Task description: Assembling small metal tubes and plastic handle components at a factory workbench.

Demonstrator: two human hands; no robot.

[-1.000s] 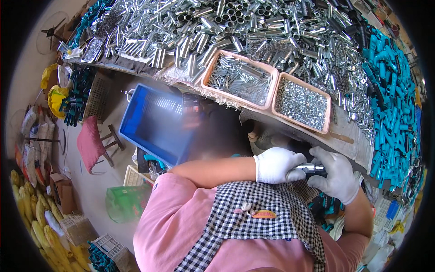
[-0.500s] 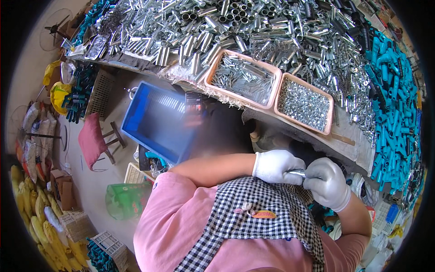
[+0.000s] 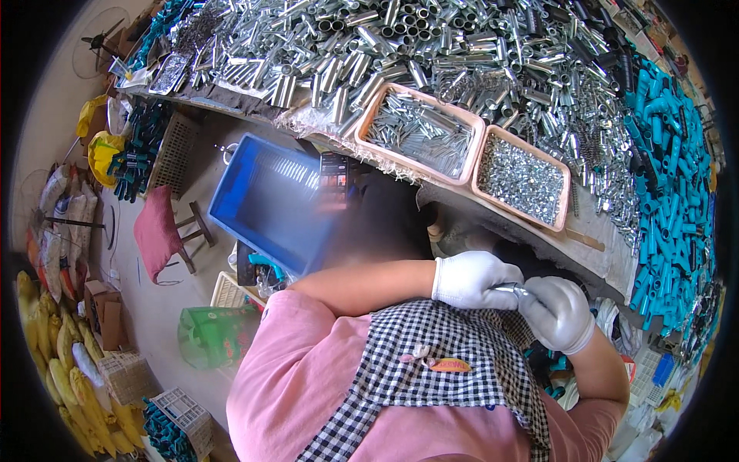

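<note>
The orange apron patch [image 3: 451, 365] and green container [image 3: 206, 339] bear lettering too small to read.

My left grip [image 3: 476, 281] and right grip [image 3: 559, 315], white-gloved, held a shiny metal part [image 3: 509, 288] between them. Desk [image 3: 610, 260] ahead carried loose metal tubes [image 3: 359, 69], two peach trays [image 3: 413, 164] of small parts; blue crate [image 3: 263, 187] sat left.

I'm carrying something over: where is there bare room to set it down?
On the floor, a bare patch is bordered by the red-cushioned stool, the cardboard box and the green container. On the table, a small patch of bare cloth shows between the wooden stick and teal parts. Metal parts crowd most of the tabletop.
</note>
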